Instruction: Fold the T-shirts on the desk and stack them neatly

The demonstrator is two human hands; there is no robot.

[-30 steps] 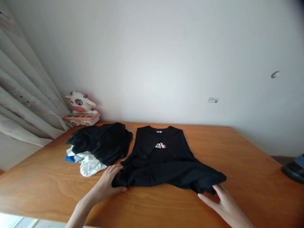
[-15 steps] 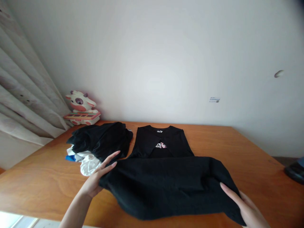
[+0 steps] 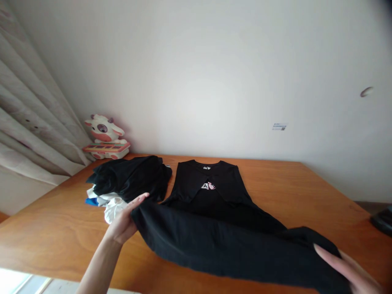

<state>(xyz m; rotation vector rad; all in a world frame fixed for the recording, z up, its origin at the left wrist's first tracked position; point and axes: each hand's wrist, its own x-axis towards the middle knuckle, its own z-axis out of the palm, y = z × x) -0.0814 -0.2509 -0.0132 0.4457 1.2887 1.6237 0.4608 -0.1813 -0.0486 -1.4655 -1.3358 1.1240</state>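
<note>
Pinching one corner of the black top point(image 3: 226, 245) with the left hand point(image 3: 124, 224) and the other with the right hand point(image 3: 349, 263), thumb over cloth, partly cut off by the frame. Holding that near edge raised, sagging and slanting down to the right. Lying flat at the neck end on the counter point(image 3: 275, 179), so seemingly settled there; not yet laid flat nearer. Just left, bordering on a loose clothes heap point(image 3: 131, 177), apparently not yet sorted, with a cow toy point(image 3: 104, 132) behind.
</note>
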